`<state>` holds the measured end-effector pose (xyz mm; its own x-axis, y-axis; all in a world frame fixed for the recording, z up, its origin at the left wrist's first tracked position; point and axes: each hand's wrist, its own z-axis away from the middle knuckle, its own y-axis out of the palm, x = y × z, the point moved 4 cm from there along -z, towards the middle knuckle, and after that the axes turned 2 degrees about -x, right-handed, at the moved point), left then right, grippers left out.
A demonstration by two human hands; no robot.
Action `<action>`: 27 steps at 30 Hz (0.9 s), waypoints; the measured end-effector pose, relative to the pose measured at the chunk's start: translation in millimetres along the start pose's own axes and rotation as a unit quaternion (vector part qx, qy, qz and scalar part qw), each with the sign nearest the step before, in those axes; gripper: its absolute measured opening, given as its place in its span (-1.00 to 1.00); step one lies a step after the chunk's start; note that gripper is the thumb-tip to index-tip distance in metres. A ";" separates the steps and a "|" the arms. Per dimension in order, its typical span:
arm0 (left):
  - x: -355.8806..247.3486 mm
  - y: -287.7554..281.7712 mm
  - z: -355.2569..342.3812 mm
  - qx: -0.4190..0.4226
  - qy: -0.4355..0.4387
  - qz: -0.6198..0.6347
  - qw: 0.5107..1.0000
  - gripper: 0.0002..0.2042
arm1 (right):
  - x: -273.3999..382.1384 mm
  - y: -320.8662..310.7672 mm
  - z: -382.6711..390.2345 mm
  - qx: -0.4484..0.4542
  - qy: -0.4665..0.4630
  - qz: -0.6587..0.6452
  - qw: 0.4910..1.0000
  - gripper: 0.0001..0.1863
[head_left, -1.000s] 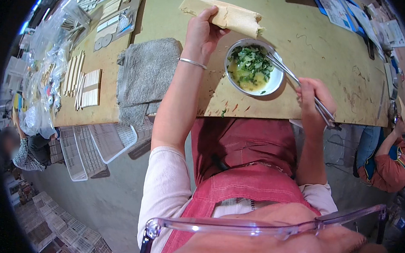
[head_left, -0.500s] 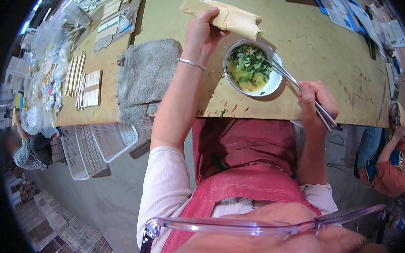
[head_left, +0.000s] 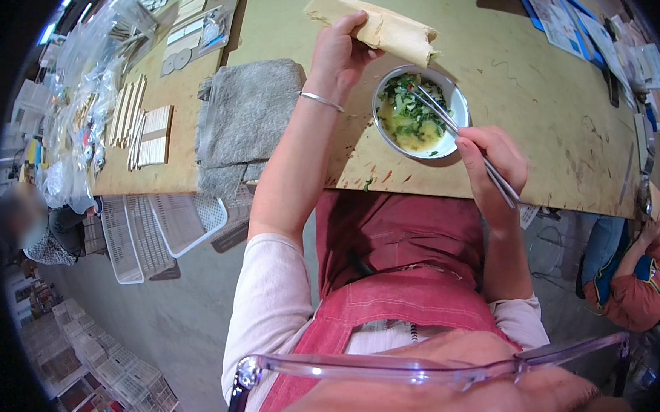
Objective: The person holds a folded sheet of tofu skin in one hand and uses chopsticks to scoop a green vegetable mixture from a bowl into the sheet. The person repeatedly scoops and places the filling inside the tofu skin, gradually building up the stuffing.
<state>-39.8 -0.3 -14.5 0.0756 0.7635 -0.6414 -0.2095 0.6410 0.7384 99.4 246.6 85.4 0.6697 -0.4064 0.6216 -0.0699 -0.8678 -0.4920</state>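
Holding chopsticks, bowl near table edge (room rightward)

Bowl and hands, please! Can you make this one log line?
left hand: holds pale flatbread | right hand: holds metal chopsticks, tips at greens | bowl: on table

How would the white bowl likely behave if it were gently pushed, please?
The bowl would probably slide rather than roll, since it stands upright on the table. Its yellowish liquid would likely slosh, lying loose beside the greens. A gentle nudge might not spill it, as bare inner wall shows above the contents.
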 end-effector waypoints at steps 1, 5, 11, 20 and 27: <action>0.6 1.4 -0.6 -0.005 0.006 0.005 1.000 -0.81 | -0.3 2.1 -0.2 0.002 -0.004 -0.001 1.000 -0.93; -2.3 7.5 6.0 -0.033 0.016 0.001 0.999 -0.81 | 1.8 -4.4 5.8 0.001 0.041 0.010 0.999 -0.93; -0.2 4.2 1.9 -0.009 0.009 0.011 1.000 -0.81 | 2.1 -20.4 10.4 -0.021 0.078 0.018 0.997 -0.93; -1.2 1.2 2.0 0.005 -0.010 -0.009 1.000 -0.79 | -4.3 -16.2 11.8 -0.038 0.093 0.005 0.995 -0.91; -0.9 0.6 2.1 0.003 -0.013 -0.018 1.000 -0.79 | -20.0 -11.1 19.3 -0.052 0.167 -0.032 0.984 -0.89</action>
<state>-38.0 -0.4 -13.1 0.1082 0.7414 -0.6622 -0.1995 0.6688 0.7162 101.0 269.9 66.7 0.3961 -0.4068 0.8232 -0.1232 -0.9120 -0.3913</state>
